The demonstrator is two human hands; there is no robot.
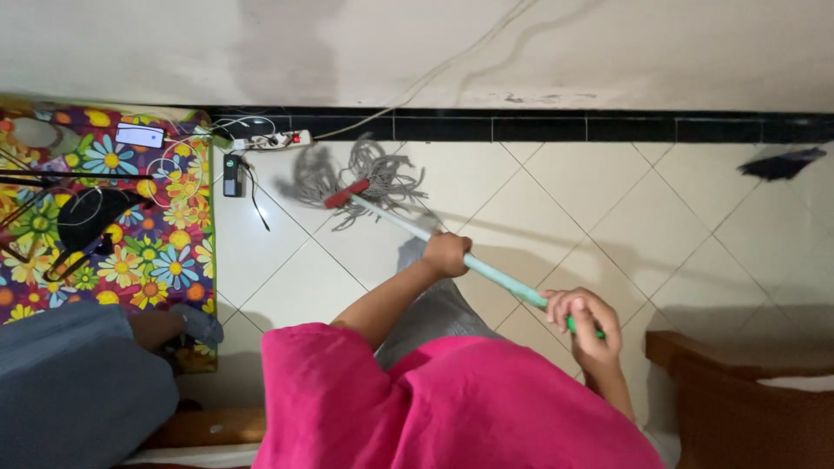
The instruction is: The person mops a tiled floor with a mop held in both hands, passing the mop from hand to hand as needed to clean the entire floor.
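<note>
My right hand (589,323) was closed around the near end of the pale green mop handle (486,271), wrist bent, while my left hand (446,254) gripped it further along with the arm stretched out from my pink sleeve (434,399). The handle slanted away to the grey string mop head (365,178), spread on the cream tiled floor (608,200) near the wall. Beyond it lay a white power strip (269,139) and a small black box (232,175) beside the flowered mat (130,226); a dark object (782,163) at far right was too blurred to identify.
</note>
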